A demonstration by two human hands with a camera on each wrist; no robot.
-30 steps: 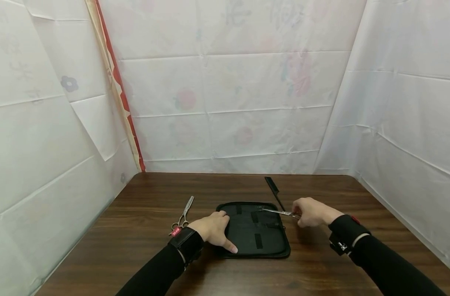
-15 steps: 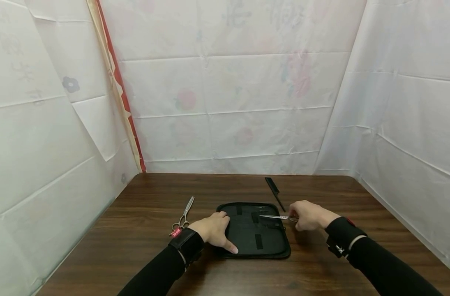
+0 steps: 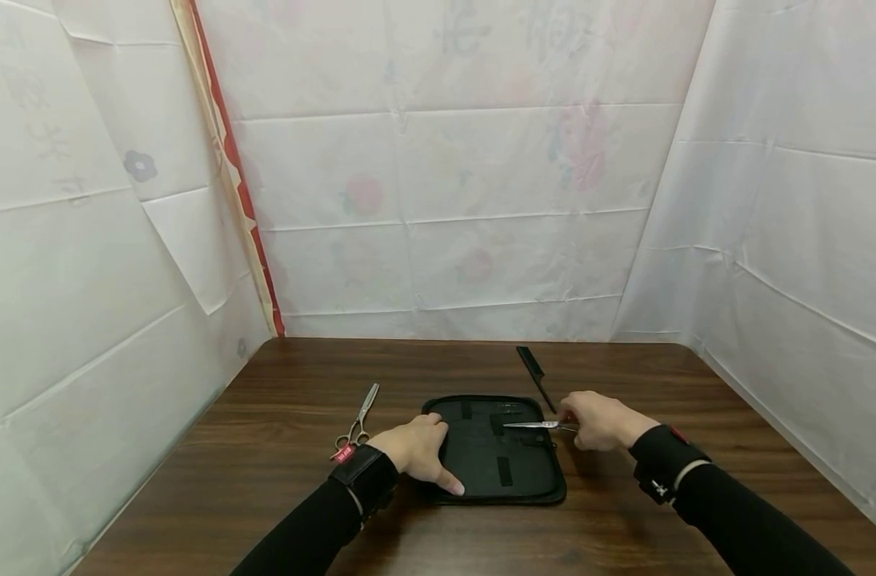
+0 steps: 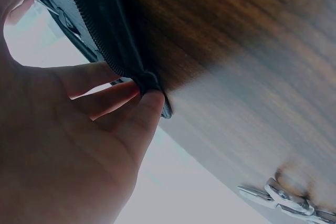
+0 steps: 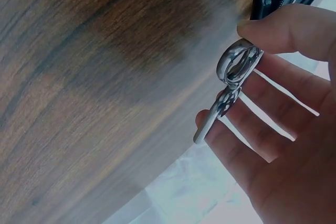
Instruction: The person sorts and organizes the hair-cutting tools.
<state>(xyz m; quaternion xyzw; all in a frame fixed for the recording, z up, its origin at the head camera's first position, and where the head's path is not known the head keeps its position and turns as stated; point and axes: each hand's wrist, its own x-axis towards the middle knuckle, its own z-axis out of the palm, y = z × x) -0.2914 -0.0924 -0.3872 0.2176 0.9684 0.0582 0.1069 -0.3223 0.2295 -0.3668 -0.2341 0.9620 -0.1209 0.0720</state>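
A black zip case (image 3: 481, 464) lies opened flat on the table, its inside showing dark elastic loops. My left hand (image 3: 416, 450) rests on its left edge, thumb spread toward the near corner; in the left wrist view, the fingertips (image 4: 152, 100) touch the zipped rim. With my right hand (image 3: 603, 420) I hold silver scissors (image 3: 534, 425) by the handle end, the finger ring (image 5: 239, 64) near my thumb. Their blades are together and point left over the case's right part, by a loop. Whether the tip is inside that loop, I cannot tell.
Left of the case lie other silver scissors (image 3: 357, 420) with a toothed blade, close to my left wrist. A black tail comb (image 3: 531, 364) lies behind the case, its tail toward my right hand. White sheets (image 3: 445, 200) hang around the wooden table (image 3: 301, 368).
The right hand has come slightly left and nearer to me, bringing the scissors farther over the case and nearly level. The left hand stays on the case's edge.
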